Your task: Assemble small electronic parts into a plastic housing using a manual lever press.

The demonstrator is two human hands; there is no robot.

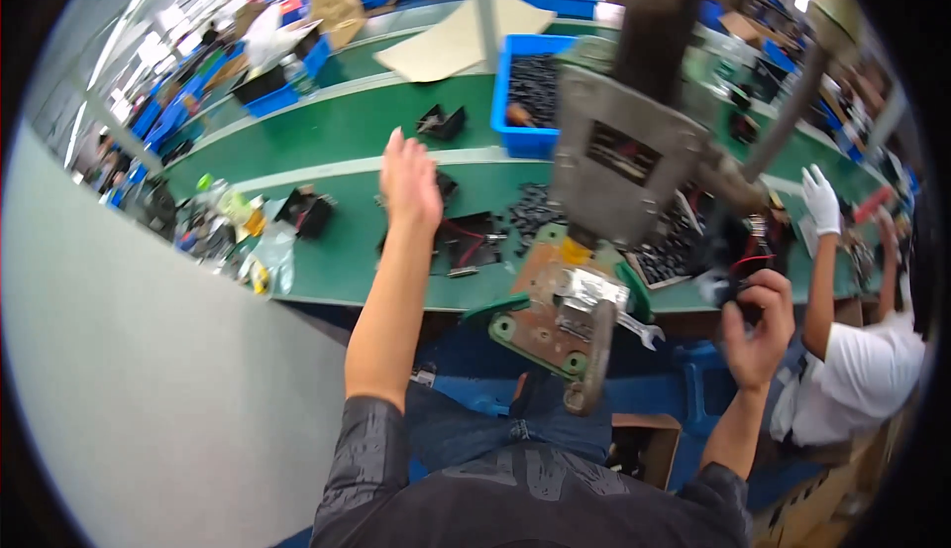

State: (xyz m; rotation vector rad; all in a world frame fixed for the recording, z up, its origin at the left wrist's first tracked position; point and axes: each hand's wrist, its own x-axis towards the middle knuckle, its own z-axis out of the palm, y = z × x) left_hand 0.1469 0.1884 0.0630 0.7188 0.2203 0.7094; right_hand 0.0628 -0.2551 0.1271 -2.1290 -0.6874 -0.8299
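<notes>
My left hand reaches over the green bench with its fingers stretched out and holds nothing that I can see. Under and beside it lie black plastic housings with red wires, partly hidden by my forearm. On the right, my right hand has its fingers curled closed at a blurred dark part; its exact kind is smeared by motion. Between my hands stands a grey bench press. Its base plate carries a metal fixture, with an open-ended wrench beside it.
A blue bin of small black parts stands behind the press. More small parts fill a tray to its right. Bags and bottles crowd the bench's left end. A co-worker's white-gloved hand is at the right.
</notes>
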